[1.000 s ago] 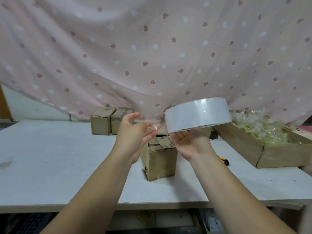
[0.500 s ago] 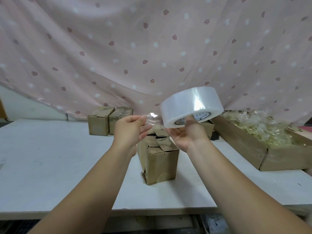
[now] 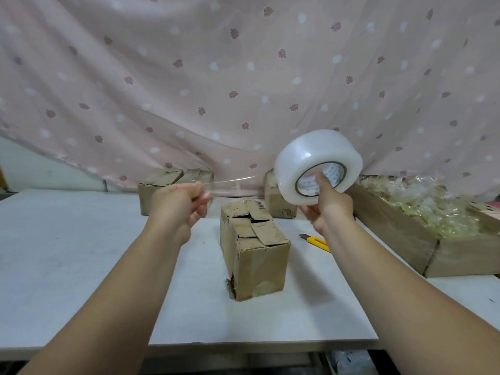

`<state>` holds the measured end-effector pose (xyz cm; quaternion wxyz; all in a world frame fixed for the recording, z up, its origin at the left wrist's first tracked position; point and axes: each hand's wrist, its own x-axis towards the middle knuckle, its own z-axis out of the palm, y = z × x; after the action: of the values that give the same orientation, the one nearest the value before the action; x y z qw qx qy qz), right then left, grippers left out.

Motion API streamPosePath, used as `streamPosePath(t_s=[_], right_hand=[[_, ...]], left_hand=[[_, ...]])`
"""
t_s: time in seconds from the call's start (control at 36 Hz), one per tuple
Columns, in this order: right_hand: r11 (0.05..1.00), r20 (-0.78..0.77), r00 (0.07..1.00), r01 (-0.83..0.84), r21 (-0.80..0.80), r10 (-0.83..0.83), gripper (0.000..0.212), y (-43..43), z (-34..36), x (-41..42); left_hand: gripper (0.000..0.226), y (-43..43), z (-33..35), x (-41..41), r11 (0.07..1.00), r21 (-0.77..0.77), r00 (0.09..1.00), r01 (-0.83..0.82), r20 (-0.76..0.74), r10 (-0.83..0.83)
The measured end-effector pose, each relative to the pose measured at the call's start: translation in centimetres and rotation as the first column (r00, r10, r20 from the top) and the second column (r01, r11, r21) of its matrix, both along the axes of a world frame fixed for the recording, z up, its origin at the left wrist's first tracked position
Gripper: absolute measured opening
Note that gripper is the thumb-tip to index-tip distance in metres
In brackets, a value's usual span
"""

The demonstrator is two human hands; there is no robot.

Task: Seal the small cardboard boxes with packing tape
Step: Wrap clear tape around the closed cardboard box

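A worn small cardboard box (image 3: 254, 250) stands in the middle of the white table (image 3: 67, 253), its top flaps folded down. Above and right of it my right hand (image 3: 328, 204) holds a big roll of clear packing tape (image 3: 313, 161), thumb inside the core. A strip of clear tape (image 3: 232, 184) stretches left from the roll to my left hand (image 3: 180, 205), which pinches its free end above the table, left of the box.
Two small boxes (image 3: 165, 190) stand side by side at the back left, and another box (image 3: 276, 201) behind the roll. A yellow utility knife (image 3: 318, 242) lies right of the middle box. A long carton of clear packets (image 3: 422, 228) fills the right side. A pink curtain hangs behind.
My hands have drawn apart: the left went left with the tape end, the right tilted the roll and moved it right, so a longer strip now spans above the box.
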<state>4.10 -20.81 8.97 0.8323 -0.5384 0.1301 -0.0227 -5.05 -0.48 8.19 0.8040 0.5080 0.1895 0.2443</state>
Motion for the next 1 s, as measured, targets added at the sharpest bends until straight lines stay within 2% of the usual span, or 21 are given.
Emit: streamPosePath(t_s=[0.08,0.17,0.31,0.56,0.69,0.78,0.86,1.0], right_hand=[[0.996,0.027,0.999,0.039,-0.074,-0.038,0.027,-0.6,-1.1,0.8],[0.995,0.056,0.997,0.048,-0.087,-0.043,0.016,-0.9,-2.0,1.0],[0.997,0.055,0.997,0.065,-0.040,-0.063,0.042,-1.4,-3.8,1.8],[0.993,0.039,0.994,0.107,-0.042,-0.105,0.045,-1.3,-5.7,3.4],[0.993,0.030,0.996,0.088,-0.082,-0.086,0.035,-0.9,-6.1,4.2],[0.988,0.020,0.996,0.091,-0.126,-0.089,0.038,-0.7,-7.0,5.0],[0.981,0.007,0.995,0.100,-0.164,-0.100,0.032,-0.7,-8.1,5.3],[0.977,0.010,0.995,0.095,-0.193,-0.095,0.021,-0.8,-9.6,5.3]], left_hand=[[0.008,0.7,-0.3,-0.2,0.999,-0.028,0.999,0.029,-0.025,-0.030],[0.008,0.3,-1.3,-0.1,0.999,-0.031,0.998,0.044,-0.042,-0.046],[0.018,-0.6,-2.5,0.7,1.000,-0.009,0.999,0.024,-0.045,-0.024],[0.024,-0.9,-3.6,1.8,0.997,0.068,0.999,-0.039,-0.030,0.042],[0.021,-0.5,-4.4,2.1,0.998,0.053,0.998,-0.039,-0.056,0.042],[0.018,-0.2,-5.2,2.3,1.000,-0.013,0.996,-0.026,-0.083,0.025],[0.016,0.0,-6.3,2.4,0.997,-0.080,0.995,-0.009,-0.101,0.001],[0.016,-0.1,-7.5,2.7,0.997,-0.072,0.994,0.005,-0.110,-0.013]])
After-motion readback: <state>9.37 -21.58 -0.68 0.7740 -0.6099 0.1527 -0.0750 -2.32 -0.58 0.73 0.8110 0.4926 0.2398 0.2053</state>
